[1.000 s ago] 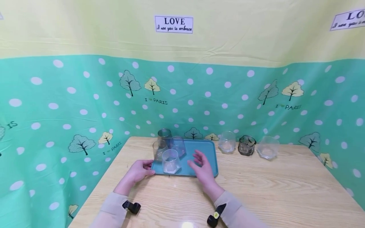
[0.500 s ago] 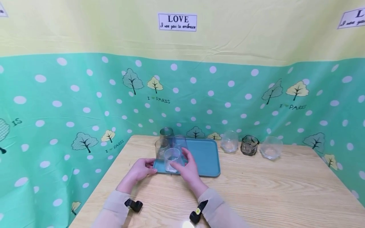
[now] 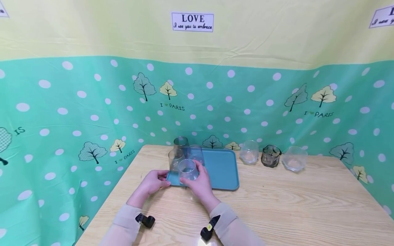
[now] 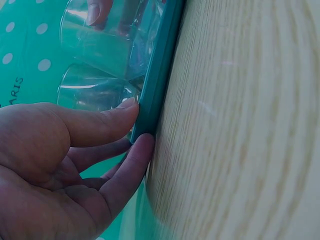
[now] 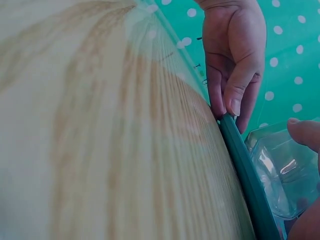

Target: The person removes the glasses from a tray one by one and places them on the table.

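Observation:
My left hand pinches the front left corner of a blue-green rectangular tray, thumb on the rim and fingers at its outer side, as the left wrist view shows. My right hand holds a clear drinking glass near the tray's front edge, with the thumb and fingers around its sides. Whether the glass's base touches the tray cannot be told. Behind it on the tray's left half stand a dark grey glass, a clear brownish glass and a faintly purple glass.
Right of the tray, in a row along the back of the wooden table, stand a clear glass, a dark grey wavy glass and a wide clear glass. A green and yellow printed curtain hangs close behind.
My right hand has moved left from over the tray's middle and taken hold of the front clear glass. The left hand has stayed at the tray corner.

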Action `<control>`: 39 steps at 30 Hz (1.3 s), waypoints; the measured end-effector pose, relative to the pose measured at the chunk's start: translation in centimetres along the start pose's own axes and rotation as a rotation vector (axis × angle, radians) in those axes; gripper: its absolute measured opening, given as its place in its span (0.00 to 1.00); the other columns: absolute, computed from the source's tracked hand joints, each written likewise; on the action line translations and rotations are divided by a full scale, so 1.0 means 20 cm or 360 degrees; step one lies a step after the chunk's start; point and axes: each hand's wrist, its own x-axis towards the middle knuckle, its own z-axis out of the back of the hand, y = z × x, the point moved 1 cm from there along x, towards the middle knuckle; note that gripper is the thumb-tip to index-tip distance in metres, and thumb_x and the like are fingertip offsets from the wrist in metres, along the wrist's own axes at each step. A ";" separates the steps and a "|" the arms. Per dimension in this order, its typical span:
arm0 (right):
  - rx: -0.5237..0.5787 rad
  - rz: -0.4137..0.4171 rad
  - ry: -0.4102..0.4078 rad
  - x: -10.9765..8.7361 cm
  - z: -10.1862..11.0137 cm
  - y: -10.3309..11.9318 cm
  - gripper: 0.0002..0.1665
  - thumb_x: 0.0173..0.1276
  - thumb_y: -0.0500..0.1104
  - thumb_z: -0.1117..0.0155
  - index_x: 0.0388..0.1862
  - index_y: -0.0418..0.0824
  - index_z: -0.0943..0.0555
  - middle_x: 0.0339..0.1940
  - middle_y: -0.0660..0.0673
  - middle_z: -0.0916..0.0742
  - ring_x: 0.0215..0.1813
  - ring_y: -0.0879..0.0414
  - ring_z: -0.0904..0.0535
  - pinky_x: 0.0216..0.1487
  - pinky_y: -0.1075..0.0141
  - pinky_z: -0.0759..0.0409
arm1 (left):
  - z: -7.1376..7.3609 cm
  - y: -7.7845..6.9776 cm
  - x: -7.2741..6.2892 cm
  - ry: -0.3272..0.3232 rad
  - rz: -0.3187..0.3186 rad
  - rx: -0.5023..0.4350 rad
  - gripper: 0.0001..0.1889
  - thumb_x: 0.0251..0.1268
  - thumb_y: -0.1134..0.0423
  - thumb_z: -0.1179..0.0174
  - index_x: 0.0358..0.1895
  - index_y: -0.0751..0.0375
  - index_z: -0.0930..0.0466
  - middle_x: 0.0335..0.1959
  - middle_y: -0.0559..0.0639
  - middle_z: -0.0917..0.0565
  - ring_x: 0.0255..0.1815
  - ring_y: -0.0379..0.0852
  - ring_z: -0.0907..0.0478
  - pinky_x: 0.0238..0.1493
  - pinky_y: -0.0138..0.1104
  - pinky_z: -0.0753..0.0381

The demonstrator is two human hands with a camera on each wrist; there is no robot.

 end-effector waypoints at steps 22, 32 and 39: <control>-0.0026 -0.0010 0.0050 0.00 0.02 0.00 0.54 0.57 0.50 0.12 0.80 0.49 0.29 0.76 0.35 0.25 0.75 0.35 0.29 0.74 0.37 0.32 | 0.00 -0.01 -0.01 0.0003 -0.0002 0.0013 0.30 0.63 0.74 0.26 0.69 0.75 0.22 0.43 0.56 0.13 0.46 0.49 0.18 0.44 0.36 0.18; -0.0005 -0.0026 0.0067 -0.01 0.03 0.00 0.54 0.57 0.50 0.12 0.81 0.52 0.29 0.80 0.34 0.28 0.78 0.33 0.33 0.75 0.35 0.34 | 0.00 -0.01 -0.02 0.0001 -0.0010 0.0001 0.31 0.61 0.75 0.25 0.69 0.75 0.22 0.43 0.56 0.13 0.46 0.50 0.18 0.46 0.38 0.17; 0.0031 -0.0031 0.0072 -0.01 0.04 0.01 0.52 0.57 0.49 0.12 0.80 0.52 0.28 0.82 0.35 0.30 0.81 0.33 0.36 0.77 0.36 0.36 | 0.00 -0.02 -0.02 -0.0004 -0.0017 0.0007 0.31 0.60 0.74 0.25 0.69 0.75 0.22 0.43 0.56 0.13 0.46 0.50 0.18 0.47 0.37 0.17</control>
